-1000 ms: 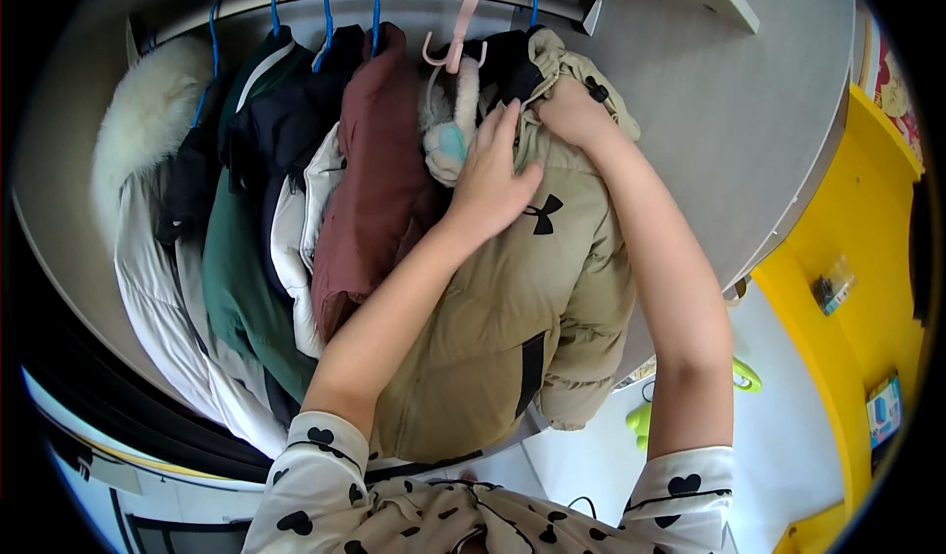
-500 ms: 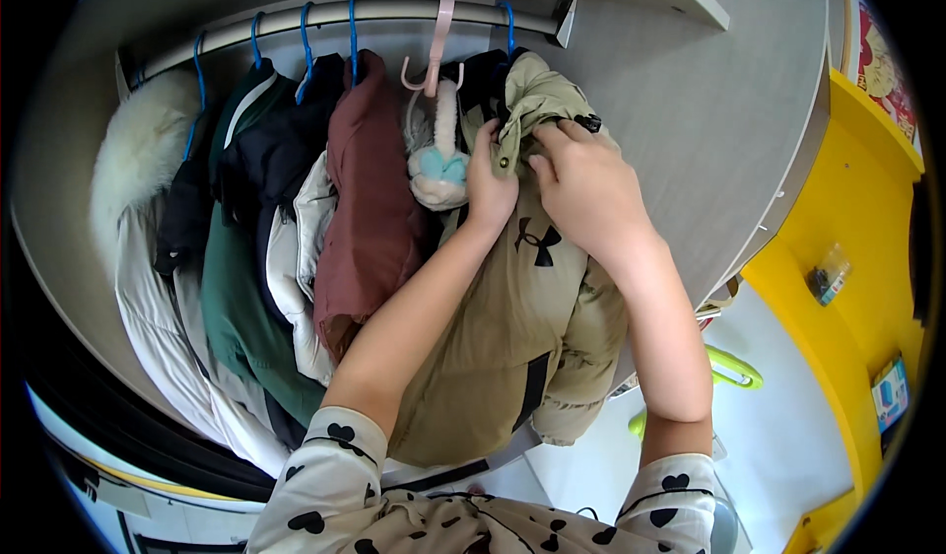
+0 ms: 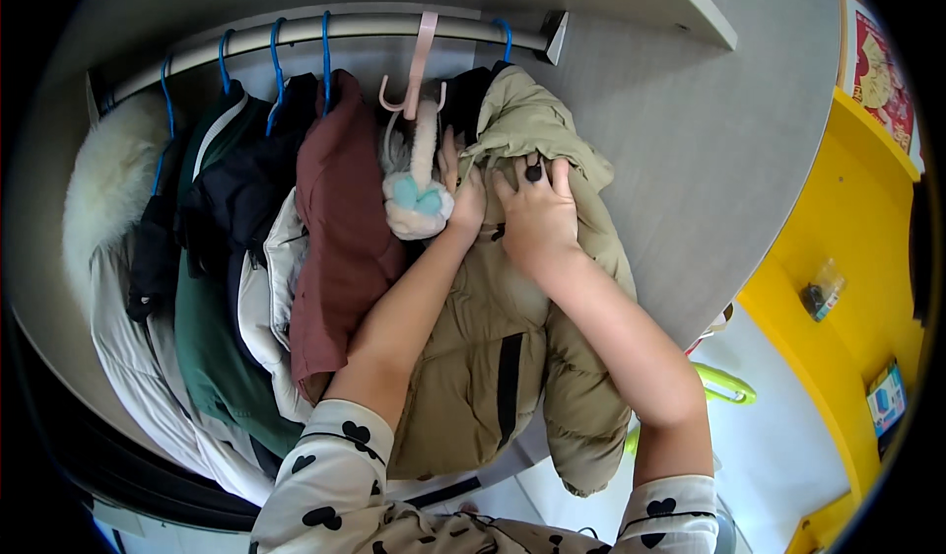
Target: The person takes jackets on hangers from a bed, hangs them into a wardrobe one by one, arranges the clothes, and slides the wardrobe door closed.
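Note:
A khaki puffer jacket with a hood hangs at the right end of the row. My left hand grips the jacket's front edge near the collar, its fingertips partly hidden by cloth. My right hand lies on the upper chest with fingers spread, their tips tucked under the hood's lower edge. A small black toggle shows against its fingers. Just left of my left hand, fluffy earmuffs with a pale blue bow hang from a pink hook.
Left of the jacket hang a maroon coat, a green jacket and a white coat with fur trim. Blue hangers hold them on a metal rail. The grey wardrobe side stands at right, with yellow shelving beyond.
The hood has dropped forward over the collar. My right hand has moved down and left, from the hood's side to beneath its edge. The jacket's sleeve hangs lower in view.

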{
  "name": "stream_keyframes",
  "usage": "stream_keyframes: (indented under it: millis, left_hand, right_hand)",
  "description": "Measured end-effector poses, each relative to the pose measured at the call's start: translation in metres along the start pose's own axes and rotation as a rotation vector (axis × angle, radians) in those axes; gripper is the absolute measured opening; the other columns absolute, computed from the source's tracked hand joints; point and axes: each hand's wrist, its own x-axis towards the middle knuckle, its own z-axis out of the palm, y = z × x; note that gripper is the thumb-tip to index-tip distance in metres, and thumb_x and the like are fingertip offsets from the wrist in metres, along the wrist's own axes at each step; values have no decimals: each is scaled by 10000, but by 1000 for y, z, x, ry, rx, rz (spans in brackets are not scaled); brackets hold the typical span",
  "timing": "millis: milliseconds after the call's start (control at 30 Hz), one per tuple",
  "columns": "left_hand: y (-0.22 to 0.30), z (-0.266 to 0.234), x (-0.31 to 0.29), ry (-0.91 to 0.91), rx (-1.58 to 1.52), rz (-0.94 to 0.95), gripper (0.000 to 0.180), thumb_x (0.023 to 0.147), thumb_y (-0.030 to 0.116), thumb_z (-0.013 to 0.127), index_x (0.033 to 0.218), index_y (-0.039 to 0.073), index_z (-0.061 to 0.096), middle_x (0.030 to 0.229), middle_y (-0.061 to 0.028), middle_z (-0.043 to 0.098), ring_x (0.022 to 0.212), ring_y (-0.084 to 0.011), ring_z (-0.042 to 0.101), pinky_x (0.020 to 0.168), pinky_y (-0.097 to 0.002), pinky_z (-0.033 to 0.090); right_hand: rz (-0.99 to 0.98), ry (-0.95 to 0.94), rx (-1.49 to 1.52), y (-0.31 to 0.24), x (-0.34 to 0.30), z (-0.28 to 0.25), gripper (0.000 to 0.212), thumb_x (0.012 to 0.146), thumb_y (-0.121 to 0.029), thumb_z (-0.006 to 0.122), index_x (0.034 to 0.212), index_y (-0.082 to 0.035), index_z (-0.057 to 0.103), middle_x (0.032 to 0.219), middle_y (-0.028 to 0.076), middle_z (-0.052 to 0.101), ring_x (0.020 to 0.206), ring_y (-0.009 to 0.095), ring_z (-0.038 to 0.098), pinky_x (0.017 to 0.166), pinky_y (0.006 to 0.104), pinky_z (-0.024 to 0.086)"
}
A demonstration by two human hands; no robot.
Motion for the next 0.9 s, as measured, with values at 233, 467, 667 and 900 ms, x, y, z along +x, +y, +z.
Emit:
stream_keyframes:
  millis: [233,467,667,900]
  left_hand:
    - [34,-42,-72,-153,52,36,748,826,-54,465,1472,-75,88,1516,-299,140,1408,-442,140,1155,-435,130]
    - [27,-45,-133,-365,-327,-321,608,936,74,455,1467,-41,182,1512,-252,237,1413,-355,225,1138,-407,206]
    - [-58,-17,-104,-525,-622,-446,582,953,96,449,1470,-20,208,1460,-199,354,1350,-290,343,1094,-370,278]
    - [-11,-37,-126,-347,-128,-183,590,901,68,536,1439,16,300,1354,-218,478,1220,-371,486,1020,-387,382]
  right_hand:
    - [24,-64,4,-6,7,0,580,844,-295,548,1387,-113,459,1430,133,388,1396,305,230,1112,555,104]
    - [-20,57,-25,-20,-4,-2,471,873,-275,526,1289,-59,561,1458,143,383,1403,303,242,1136,533,111]
    - [-132,-277,132,-67,-11,15,486,931,-253,433,1374,-56,460,1463,164,387,1393,319,279,1157,485,97]
    - [-233,-331,-212,-58,-3,69,561,938,-303,399,1450,-77,360,1517,152,308,1434,322,164,1148,511,-17]
